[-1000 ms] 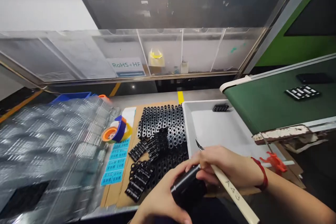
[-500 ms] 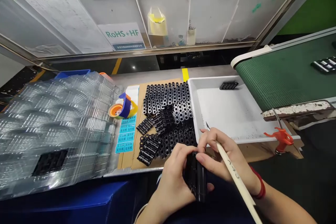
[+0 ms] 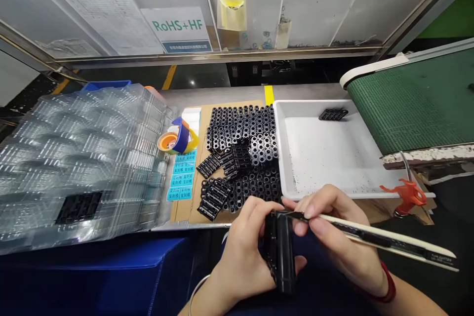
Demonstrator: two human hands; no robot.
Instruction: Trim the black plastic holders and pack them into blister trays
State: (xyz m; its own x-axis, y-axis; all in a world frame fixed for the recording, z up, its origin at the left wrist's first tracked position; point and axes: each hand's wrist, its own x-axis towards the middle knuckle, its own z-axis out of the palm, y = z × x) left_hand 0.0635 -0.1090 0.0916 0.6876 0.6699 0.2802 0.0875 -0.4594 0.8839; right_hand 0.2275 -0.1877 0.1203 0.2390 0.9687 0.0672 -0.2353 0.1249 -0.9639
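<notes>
My left hand (image 3: 248, 252) is wrapped round a black ribbed part (image 3: 284, 256), held upright near the table's front edge. In my right hand (image 3: 344, 237) is a long cream-handled knife (image 3: 388, 239), its handle pointing right. The dark blade end lies at the top of the black part, between both hands. Beyond my hands, many black parts (image 3: 242, 128) stand in rows on cardboard, with a few loose black pieces (image 3: 215, 199) lying in front and to the left.
A white tray (image 3: 314, 158) holds one black part (image 3: 333, 114). On the right are a green conveyor (image 3: 418, 103) and an orange clamp (image 3: 405, 196). Stacked clear trays (image 3: 92, 158) fill the left, beside a tape roll (image 3: 169, 141) and blue labels (image 3: 181, 177).
The knife has swung from pointing down-right to nearly level, and its blade is now at the top of the black part. The camera view has shifted, and the black part on the conveyor has left view.
</notes>
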